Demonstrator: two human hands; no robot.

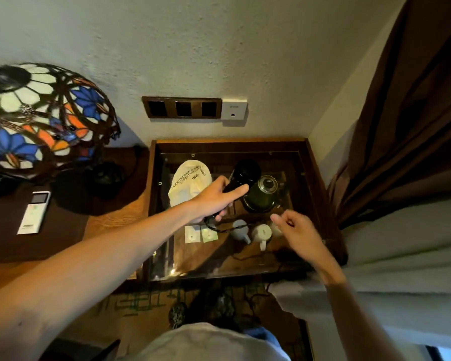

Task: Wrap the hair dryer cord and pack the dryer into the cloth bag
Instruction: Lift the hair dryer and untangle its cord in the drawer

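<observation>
My left hand (216, 196) grips the handle of a black hair dryer (245, 174), holding it above the glass-topped table (310, 162). Its black cord (219, 229) trails from the handle's lower end across the glass toward the right. A cream cloth bag (186, 185) with printed text lies on the glass just left of the dryer. My right hand (298, 234) hovers over the table's right side, fingers loosely curled and pinched; whether they hold the cord I cannot tell.
A dark green kettle (262, 192) stands right of the dryer. Two white cups (261, 234) and two sachets (201, 233) sit near the front. A stained-glass lamp (42, 118) and a remote (34, 212) are at the left, a brown curtain (406, 121) at the right.
</observation>
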